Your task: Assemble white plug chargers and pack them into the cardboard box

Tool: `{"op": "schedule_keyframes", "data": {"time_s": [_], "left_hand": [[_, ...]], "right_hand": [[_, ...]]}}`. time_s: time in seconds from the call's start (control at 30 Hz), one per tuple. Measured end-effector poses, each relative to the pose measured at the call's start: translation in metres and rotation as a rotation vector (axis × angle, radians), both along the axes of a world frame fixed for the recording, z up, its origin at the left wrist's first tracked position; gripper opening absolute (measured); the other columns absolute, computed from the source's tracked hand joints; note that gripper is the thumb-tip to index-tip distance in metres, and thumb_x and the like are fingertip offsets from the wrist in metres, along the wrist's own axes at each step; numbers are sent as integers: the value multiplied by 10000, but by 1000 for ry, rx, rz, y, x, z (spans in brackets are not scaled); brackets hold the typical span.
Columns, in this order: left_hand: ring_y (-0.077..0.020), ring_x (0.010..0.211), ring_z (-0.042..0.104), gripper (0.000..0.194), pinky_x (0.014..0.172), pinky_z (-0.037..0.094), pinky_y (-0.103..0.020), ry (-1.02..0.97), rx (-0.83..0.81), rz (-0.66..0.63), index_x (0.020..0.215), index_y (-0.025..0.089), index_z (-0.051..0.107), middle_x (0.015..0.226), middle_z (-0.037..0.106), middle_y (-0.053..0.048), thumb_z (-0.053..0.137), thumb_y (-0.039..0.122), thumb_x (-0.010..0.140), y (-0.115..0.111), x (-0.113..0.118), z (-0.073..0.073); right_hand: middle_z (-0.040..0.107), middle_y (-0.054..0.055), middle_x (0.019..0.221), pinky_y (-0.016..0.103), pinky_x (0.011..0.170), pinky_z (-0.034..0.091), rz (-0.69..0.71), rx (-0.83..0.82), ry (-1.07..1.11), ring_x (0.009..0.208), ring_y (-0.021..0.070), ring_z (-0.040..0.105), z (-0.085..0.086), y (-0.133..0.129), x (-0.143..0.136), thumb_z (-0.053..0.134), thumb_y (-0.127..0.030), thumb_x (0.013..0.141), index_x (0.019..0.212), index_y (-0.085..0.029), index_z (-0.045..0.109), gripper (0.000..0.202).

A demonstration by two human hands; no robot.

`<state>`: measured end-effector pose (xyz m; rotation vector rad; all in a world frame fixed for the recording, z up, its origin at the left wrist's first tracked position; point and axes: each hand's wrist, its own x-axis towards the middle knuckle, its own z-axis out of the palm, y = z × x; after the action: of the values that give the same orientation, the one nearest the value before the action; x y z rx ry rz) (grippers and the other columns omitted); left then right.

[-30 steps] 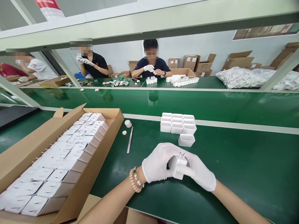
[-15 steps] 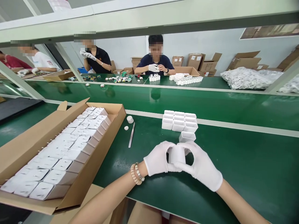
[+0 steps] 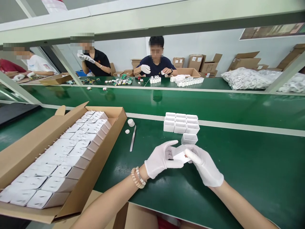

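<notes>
A white plastic casing (image 3: 179, 156) with a small reddish-brown detail is held between my gloved hands above the green table. My right hand (image 3: 202, 162) is closed on its right end, thumb on the near side beside that detail. At the left end, my left hand (image 3: 160, 159) has its thumb along the bottom and its other fingers curled behind, the index finger raised. Just beyond my hands stands a single open white casing (image 3: 189, 139). Behind it, several more open casings (image 3: 180, 128) stand in a tight block.
At left, a cardboard box (image 3: 111, 136) holds rows of white casings with metal prongs. Tweezers (image 3: 133, 138), a white round piece (image 3: 131, 122) and a smaller white piece (image 3: 127, 131) lie beside it. Co-workers sit across the green bench (image 3: 214, 103). A metal beam (image 3: 152, 22) crosses overhead.
The casing has been turned and tilted between my hands, and the reddish-brown detail now shows. My left index finger has lifted off it. Across the bench, a co-worker's hands have moved apart.
</notes>
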<state>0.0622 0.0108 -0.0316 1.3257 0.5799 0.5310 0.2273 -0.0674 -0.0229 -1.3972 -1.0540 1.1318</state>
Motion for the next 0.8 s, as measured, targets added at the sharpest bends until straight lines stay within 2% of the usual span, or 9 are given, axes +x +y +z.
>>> {"op": "schedule_keyframes", "data": {"time_s": [0.13,0.23,0.4,0.53,0.6,0.7,0.8], "left_hand": [[-199,957,597,805,900,461,-376,-54,35,-6,1296,195,482,984,617,-42,838,171,575,-1,-1,4],[-206,992,582,796,928,450,-392,-106,93,-44,1305,216,481,1016,616,-48,828,159,591,0,-1,6],[-219,1055,566,839,974,424,-416,-161,123,-102,1313,217,470,1090,619,-65,831,100,564,2,0,7],[-213,1071,562,850,994,424,-418,-191,157,-121,1321,213,453,1113,607,-69,826,88,568,3,0,2],[-225,1126,540,854,1016,416,-423,-183,244,-107,1329,214,438,1200,572,-91,829,116,576,4,-1,-1],[-245,1186,509,809,1038,407,-425,-117,494,-34,1307,221,457,1306,509,-107,829,184,590,6,-6,0],[-244,1161,529,670,1031,413,-416,-29,757,32,1240,217,514,1267,548,-99,796,225,632,8,-11,8]], "right_hand": [[659,66,1010,430,881,463,-34,53,-8,977,283,589,-3,-2,-4,638,-516,785,996,-211,621,371],[635,68,1041,444,862,478,-74,108,-86,969,285,588,-6,-5,-5,658,-509,771,1044,-222,577,405],[586,81,1013,444,812,473,-107,279,-299,909,276,569,-12,-8,-3,640,-499,782,1019,-216,544,381],[588,93,1018,432,804,491,-85,365,-277,935,281,575,-15,-8,-2,530,-548,836,1022,-220,537,377],[591,96,1065,428,829,504,-47,362,-212,999,286,571,-13,-7,-2,502,-548,853,1056,-232,528,377],[551,90,1212,426,864,521,6,300,-47,1064,274,570,-6,-6,-3,614,-490,806,1216,-270,448,494],[595,94,1186,424,778,556,143,118,123,911,245,644,2,-4,-3,653,-446,792,1356,-271,343,667]]}}
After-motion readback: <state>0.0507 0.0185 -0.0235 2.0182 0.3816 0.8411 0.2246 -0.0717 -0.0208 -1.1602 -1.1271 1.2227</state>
